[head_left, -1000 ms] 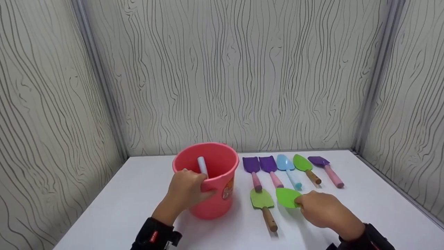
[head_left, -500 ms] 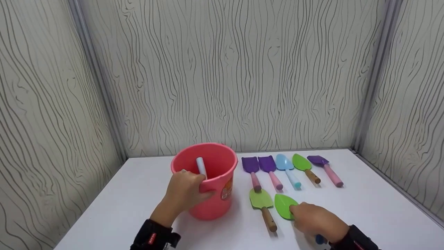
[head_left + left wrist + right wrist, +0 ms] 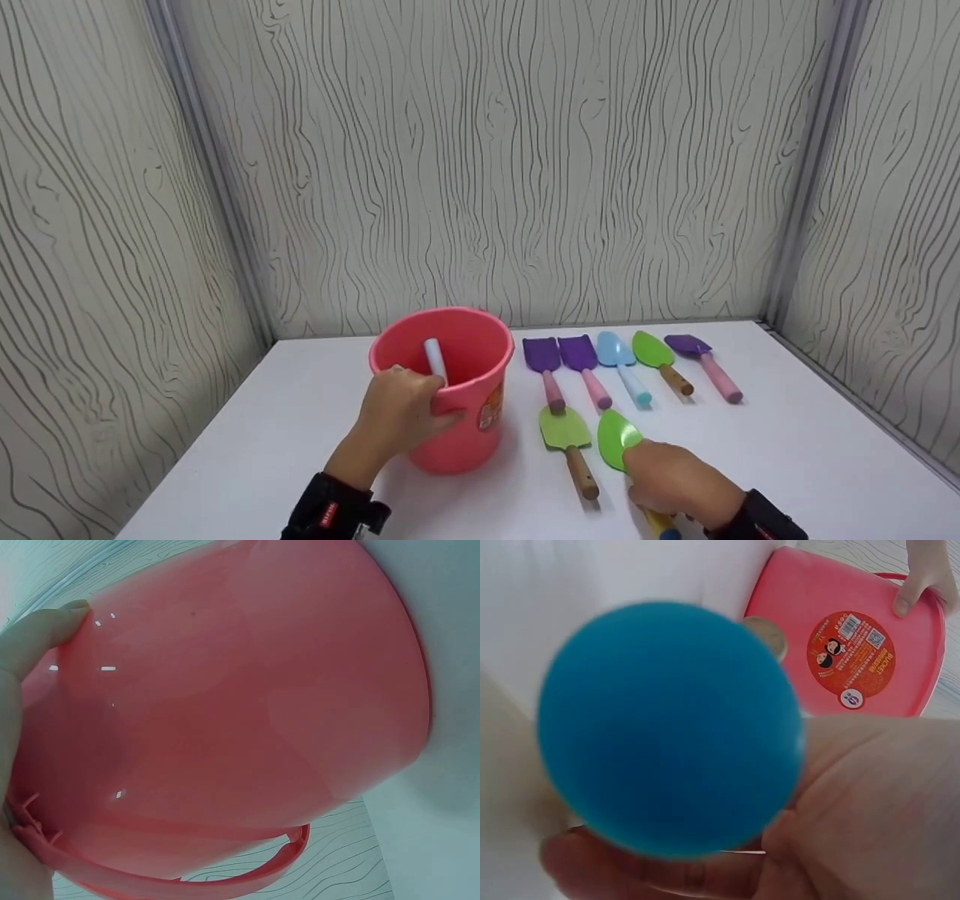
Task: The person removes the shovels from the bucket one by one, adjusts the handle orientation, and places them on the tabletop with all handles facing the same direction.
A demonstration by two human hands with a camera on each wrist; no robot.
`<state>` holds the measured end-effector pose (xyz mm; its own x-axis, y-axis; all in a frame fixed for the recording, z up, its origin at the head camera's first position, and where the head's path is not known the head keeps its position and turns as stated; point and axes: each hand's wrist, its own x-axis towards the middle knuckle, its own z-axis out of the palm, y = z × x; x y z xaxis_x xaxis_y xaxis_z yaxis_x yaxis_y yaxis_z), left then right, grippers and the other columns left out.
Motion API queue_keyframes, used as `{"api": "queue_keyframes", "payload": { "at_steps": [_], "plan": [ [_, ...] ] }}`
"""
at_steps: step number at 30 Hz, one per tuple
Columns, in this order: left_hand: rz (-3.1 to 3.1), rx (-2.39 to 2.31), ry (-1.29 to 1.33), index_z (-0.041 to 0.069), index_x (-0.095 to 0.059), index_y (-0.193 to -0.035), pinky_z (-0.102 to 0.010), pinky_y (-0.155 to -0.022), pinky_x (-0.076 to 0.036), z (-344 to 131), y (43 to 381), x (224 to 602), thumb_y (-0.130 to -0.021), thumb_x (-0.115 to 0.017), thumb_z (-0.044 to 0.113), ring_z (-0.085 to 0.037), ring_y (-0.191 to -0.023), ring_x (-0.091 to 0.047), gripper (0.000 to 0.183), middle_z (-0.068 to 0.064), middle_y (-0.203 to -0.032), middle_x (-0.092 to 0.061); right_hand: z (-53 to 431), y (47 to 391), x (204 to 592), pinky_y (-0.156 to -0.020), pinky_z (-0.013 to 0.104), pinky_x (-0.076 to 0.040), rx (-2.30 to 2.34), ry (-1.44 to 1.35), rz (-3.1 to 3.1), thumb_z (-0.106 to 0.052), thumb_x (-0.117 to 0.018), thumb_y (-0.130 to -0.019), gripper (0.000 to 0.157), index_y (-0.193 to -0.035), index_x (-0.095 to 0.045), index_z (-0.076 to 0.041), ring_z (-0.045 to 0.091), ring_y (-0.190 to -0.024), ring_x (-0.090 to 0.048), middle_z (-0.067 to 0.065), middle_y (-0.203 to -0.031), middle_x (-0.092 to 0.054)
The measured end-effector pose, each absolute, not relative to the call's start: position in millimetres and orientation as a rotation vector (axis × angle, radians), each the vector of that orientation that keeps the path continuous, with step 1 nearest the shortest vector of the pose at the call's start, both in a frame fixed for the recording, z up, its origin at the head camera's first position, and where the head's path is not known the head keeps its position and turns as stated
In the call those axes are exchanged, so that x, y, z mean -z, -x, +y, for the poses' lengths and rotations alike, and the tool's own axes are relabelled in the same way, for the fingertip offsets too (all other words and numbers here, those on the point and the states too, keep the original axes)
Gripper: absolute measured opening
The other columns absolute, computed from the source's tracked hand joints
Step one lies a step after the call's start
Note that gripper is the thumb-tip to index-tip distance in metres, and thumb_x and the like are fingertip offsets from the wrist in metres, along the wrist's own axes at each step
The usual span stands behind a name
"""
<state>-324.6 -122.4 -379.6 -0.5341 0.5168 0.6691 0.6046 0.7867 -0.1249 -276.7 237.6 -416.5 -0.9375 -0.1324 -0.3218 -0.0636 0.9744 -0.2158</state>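
My left hand point(image 3: 401, 409) grips the near rim of a pink bucket point(image 3: 461, 442), thumb on the outside wall. A pale blue handle point(image 3: 434, 360) sticks up inside it; its lower part is hidden. On the right, my right hand point(image 3: 675, 480) holds a toy shovel point(image 3: 616, 439) with a pointed green blade and a yellow handle, low over the white table. The blue handle end point(image 3: 671, 727) fills much of the right wrist view. Beside it lies a light green shovel point(image 3: 566, 431) with a wooden handle.
Behind these lies a row of several shovels: two purple ones point(image 3: 541, 354), a light blue one point(image 3: 615, 350), a green one point(image 3: 651, 349) and another purple one point(image 3: 688, 345). Wood-patterned panels point(image 3: 517, 165) enclose the white table point(image 3: 300, 420) at the back and sides.
My right hand has come down and toward me with the green shovel, whose blade has turned to point away from me. The left hand stays on the bucket rim.
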Motion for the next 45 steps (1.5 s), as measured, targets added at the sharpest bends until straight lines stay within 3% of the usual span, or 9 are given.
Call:
{"api": "queue_keyframes", "payload": {
  "at_steps": [8,17,32,45],
  "plan": [
    [-2.268,0.163,0.830,0.015,-0.074,-0.076,-0.030,-0.064,-0.062,-123,324,376,-0.078,-0.096,0.042,-0.014,-0.056,-0.066,0.034,0.005,-0.060,-0.066,237,283,421,-0.066,0.035,-0.049,0.323,0.137,2.833,-0.015,-0.072,-0.100,0.013,-0.094,-0.068,-0.004,0.024,-0.068,-0.058,0.010,-0.077,-0.060],
    [-2.242,0.125,0.818,0.017,-0.067,-0.072,-0.028,-0.060,-0.058,-124,322,376,-0.079,-0.094,0.042,-0.015,-0.053,-0.063,0.038,0.005,-0.057,-0.061,239,289,428,-0.061,0.035,-0.045,0.397,0.244,2.952,-0.010,-0.071,-0.096,0.016,-0.082,-0.063,-0.007,0.021,-0.062,-0.055,0.008,-0.072,-0.056],
    [-2.253,0.158,0.824,0.015,-0.072,-0.074,-0.030,-0.064,-0.061,-124,323,378,-0.079,-0.095,0.040,-0.015,-0.055,-0.065,0.035,0.005,-0.059,-0.064,241,296,434,-0.063,0.037,-0.044,0.382,0.241,2.996,-0.016,-0.072,-0.097,0.014,-0.088,-0.065,-0.007,0.022,-0.065,-0.054,0.008,-0.075,-0.054],
    [-2.232,0.143,0.834,0.015,-0.076,-0.078,-0.030,-0.065,-0.062,-123,323,379,-0.077,-0.095,0.041,-0.015,-0.057,-0.067,0.033,0.004,-0.062,-0.067,243,296,434,-0.063,0.037,-0.044,0.320,0.258,3.002,-0.028,-0.075,-0.100,0.024,-0.090,-0.067,-0.007,0.022,-0.064,-0.053,0.007,-0.074,-0.053]
  ]
}}
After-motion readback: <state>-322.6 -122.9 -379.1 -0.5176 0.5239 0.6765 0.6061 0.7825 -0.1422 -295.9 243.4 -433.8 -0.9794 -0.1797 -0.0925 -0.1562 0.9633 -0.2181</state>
